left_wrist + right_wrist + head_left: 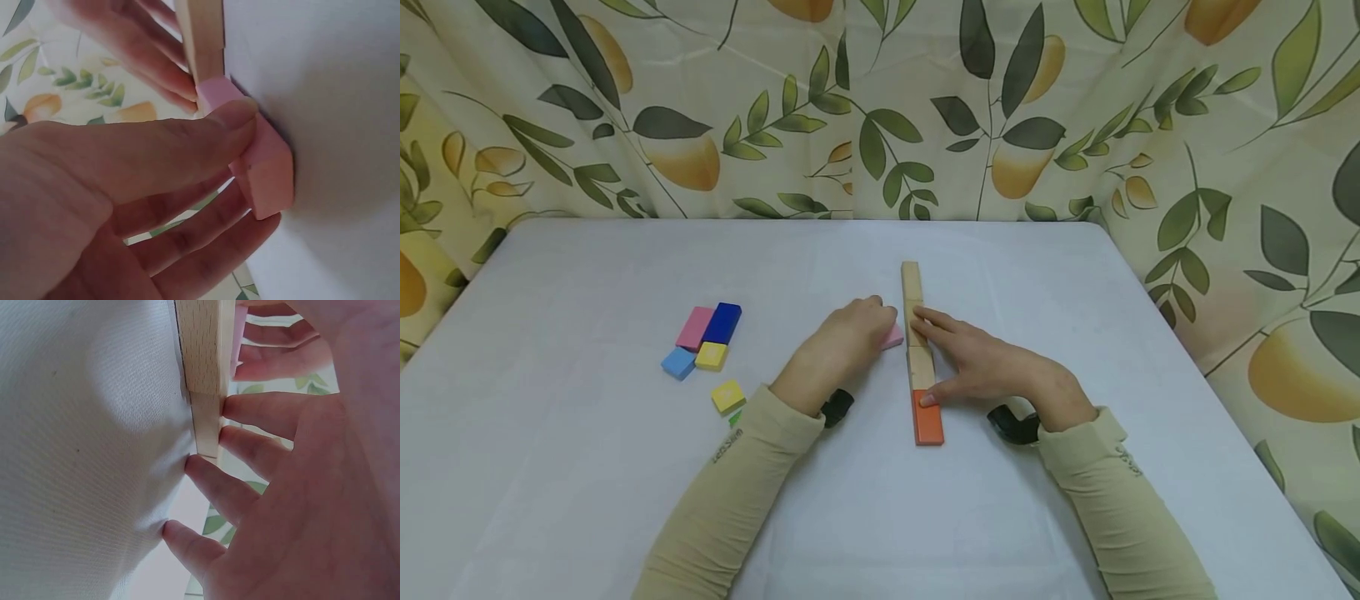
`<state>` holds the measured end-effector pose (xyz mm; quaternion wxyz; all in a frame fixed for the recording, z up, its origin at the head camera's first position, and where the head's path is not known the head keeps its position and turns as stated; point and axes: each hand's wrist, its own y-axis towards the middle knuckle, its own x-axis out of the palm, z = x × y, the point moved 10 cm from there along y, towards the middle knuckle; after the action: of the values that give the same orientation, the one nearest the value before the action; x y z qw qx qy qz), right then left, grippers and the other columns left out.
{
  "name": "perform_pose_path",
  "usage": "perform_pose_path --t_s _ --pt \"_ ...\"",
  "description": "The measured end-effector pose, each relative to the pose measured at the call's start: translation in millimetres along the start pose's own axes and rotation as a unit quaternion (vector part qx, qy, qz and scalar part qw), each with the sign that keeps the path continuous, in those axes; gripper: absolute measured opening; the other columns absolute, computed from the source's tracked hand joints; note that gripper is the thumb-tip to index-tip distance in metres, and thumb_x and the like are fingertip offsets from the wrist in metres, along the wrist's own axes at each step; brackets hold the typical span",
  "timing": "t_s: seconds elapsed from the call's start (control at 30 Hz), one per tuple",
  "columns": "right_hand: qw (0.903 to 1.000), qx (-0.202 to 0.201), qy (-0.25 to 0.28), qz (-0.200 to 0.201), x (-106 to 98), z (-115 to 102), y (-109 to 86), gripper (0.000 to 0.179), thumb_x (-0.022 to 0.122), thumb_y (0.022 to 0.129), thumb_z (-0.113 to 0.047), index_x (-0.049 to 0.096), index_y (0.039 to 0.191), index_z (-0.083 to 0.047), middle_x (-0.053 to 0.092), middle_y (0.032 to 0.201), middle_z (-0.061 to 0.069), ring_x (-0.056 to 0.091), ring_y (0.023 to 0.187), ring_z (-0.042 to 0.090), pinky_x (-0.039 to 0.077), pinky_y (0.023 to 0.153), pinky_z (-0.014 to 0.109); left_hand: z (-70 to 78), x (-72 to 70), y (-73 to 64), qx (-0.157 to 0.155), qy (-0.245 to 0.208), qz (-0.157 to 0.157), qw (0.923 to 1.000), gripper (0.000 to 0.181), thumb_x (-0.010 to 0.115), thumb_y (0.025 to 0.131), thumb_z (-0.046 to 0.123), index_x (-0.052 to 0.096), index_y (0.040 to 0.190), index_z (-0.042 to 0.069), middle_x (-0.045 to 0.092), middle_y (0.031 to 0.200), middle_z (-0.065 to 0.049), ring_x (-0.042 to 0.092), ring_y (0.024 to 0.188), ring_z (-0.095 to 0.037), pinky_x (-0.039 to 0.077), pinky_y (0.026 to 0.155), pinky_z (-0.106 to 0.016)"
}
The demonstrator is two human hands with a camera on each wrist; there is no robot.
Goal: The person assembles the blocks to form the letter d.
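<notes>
A straight row of plain wooden blocks runs away from the person, with an orange block at its near end. Between thumb and fingers my left hand pinches a pink block, close to the left side of the row. One end of that pink block meets the wooden row in the left wrist view. My right hand lies along the row's right side with its fingers spread. Two fingertips touch the wooden blocks, its thumb rests on the orange block, and the other fingertips meet the tablecloth in the right wrist view.
Left of the hands lie a pink block, a dark blue block, a light blue block and two yellow blocks. A green block is mostly hidden by the left sleeve. A patterned curtain hangs behind the white table.
</notes>
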<state>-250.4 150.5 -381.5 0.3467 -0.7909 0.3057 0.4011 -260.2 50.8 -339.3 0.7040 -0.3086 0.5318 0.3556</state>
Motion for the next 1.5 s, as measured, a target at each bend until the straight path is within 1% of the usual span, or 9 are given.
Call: perform_pose_path --t_s 0.17,0.3,0.43,0.73,0.93,1.17,1.5 --pt "1.0 -0.003 -0.002 0.0 -0.4 -0.7 0.0 0.108 0.079 0.079 -0.052 0.017 0.159 -0.015 0.006 0.168 0.002 0.018 0.153 0.033 0.025 0.12 0.055 0.6 0.8 0.5 0.004 0.002 0.006 1.0 0.018 0.061 0.093 -0.004 0.063 0.111 -0.001 0.065 0.109 -0.016 0.062 0.093 -0.026 0.055 0.082 -0.035" --pt "1.0 -0.002 -0.003 0.0 -1.1 -1.5 0.1 0.108 0.079 0.079 -0.052 0.017 0.159 -0.014 0.006 0.168 0.002 0.018 0.153 0.033 0.025 0.12 0.055 0.3 0.7 1.1 0.003 -0.004 0.008 1.0 0.018 0.06 0.093 -0.004 0.064 0.11 -0.001 0.065 0.108 -0.016 0.062 0.092 -0.025 0.055 0.081 -0.034" --pt "1.0 0.0 0.0 -0.001 -1.7 -2.0 0.1 0.11 0.079 0.078 -0.052 0.016 0.16 -0.014 0.006 0.168 0.003 0.018 0.152 0.033 0.025 0.12 0.056 1.5 -0.5 1.2 0.008 -0.013 0.012 0.9998 0.018 0.061 0.093 -0.005 0.064 0.11 -0.001 0.065 0.109 -0.016 0.062 0.093 -0.025 0.055 0.082 -0.035" --pt "1.0 0.0 0.001 0.0 -1.6 -1.0 0.8 0.11 0.079 0.078 -0.053 0.016 0.16 -0.015 0.006 0.168 0.002 0.018 0.152 0.034 0.025 0.119 0.057 2.1 -1.2 2.8 0.015 -0.01 0.019 0.9997 0.018 0.062 0.092 -0.005 0.064 0.109 -0.002 0.065 0.108 -0.017 0.063 0.095 -0.027 0.055 0.082 -0.036" --pt "1.0 0.002 0.001 -0.001 -1.3 -0.2 1.0 0.11 0.079 0.078 -0.054 0.016 0.16 -0.016 0.005 0.168 0.001 0.018 0.152 0.034 0.024 0.12 0.057 1.4 0.2 4.3 0.012 -0.006 0.016 0.9998 0.018 0.061 0.093 -0.005 0.064 0.111 -0.001 0.064 0.109 -0.017 0.063 0.096 -0.027 0.055 0.083 -0.036" --pt "1.0 0.005 0.004 -0.001 -0.3 0.3 1.1 0.109 0.079 0.078 -0.053 0.016 0.16 -0.016 0.005 0.168 0.001 0.018 0.152 0.033 0.025 0.12 0.056 -3.4 3.4 5.0 -0.003 -0.005 0.004 1.0 0.018 0.059 0.095 -0.003 0.064 0.112 0.0 0.065 0.108 -0.015 0.062 0.093 -0.024 0.055 0.082 -0.034" --pt "1.0 0.0 0.002 0.003 0.0 -0.9 0.6 0.108 0.079 0.078 -0.052 0.018 0.159 -0.015 0.006 0.168 0.002 0.019 0.152 0.033 0.025 0.12 0.056 -3.6 4.9 5.3 -0.002 -0.003 0.001 1.0 0.019 0.058 0.096 -0.002 0.064 0.114 0.0 0.065 0.108 -0.015 0.062 0.092 -0.024 0.054 0.082 -0.033"
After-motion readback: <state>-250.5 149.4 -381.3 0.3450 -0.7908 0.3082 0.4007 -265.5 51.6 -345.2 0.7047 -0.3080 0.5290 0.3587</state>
